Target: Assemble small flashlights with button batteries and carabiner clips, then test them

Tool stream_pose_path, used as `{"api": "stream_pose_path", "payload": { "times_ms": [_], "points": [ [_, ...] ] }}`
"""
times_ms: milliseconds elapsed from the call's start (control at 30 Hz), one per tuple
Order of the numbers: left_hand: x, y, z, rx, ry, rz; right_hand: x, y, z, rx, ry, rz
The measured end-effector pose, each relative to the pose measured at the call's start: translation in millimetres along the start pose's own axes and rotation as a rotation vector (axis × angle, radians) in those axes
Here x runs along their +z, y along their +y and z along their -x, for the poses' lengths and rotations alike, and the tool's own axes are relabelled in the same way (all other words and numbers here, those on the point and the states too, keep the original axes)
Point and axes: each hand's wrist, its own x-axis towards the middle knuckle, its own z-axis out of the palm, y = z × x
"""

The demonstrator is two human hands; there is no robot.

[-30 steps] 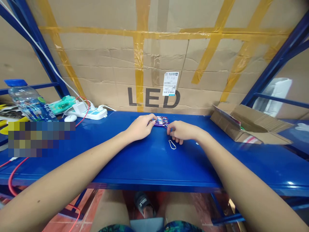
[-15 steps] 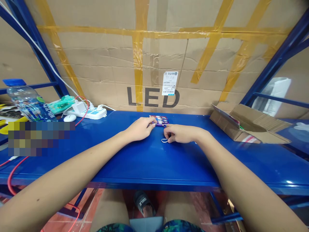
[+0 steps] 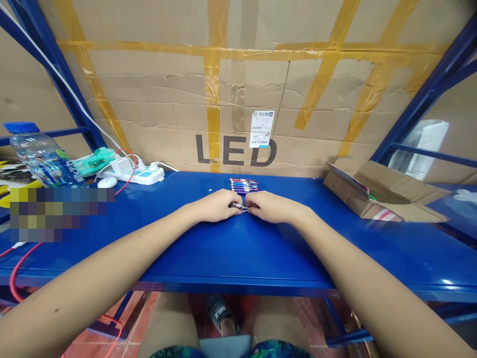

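Cardboard panel [image 3: 164,99]: upright beyond the grip, lettered LED.
Blue table [image 3: 238,253]: extends beneath the grip.
Open carton [image 3: 383,211]: well to the right of the grip, flaps up.
Bottle [image 3: 39,154]: far left of the grip, blue-capped.
Power strip [image 3: 147,175]: left of the grip and farther back, plugs fitted.
Left hand [image 3: 218,205]: closed around a slim dark piece [image 3: 236,204], one end exposed toward the right.
Right hand [image 3: 267,207]: narrow pinch on a thin pale piece [image 3: 245,209], shape mostly hidden, between the two hands.
Slim coloured sticks [image 3: 244,186]: laid in a row just beyond the grip.
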Motion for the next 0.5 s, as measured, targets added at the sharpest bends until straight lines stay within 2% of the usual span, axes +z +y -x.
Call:
{"api": "stream_pose_path", "payload": {
  "times_ms": [100, 200, 367, 500],
  "points": [
    [3.5, -1.4, -1.6, 0.033, 0.024, -0.088, -1.2, 0.8, -0.8, -0.021, 0.021, -0.053],
    [7.2, -3.0, -3.2, 0.008, 0.084, -0.117, -4.0, 2.4, -2.2, -0.039, 0.058, -0.204],
    [6.0, -3.3, -2.6, -0.017, 0.184, -0.111, -7.5, 4.8, -3.0, 0.06, -0.016, -0.724],
    [4.4, -3.5, -1.1, -0.03, 0.259, -0.081, -0.9, 1.9, -5.4, 0.145, -0.032, -1.13]
  ]
}}
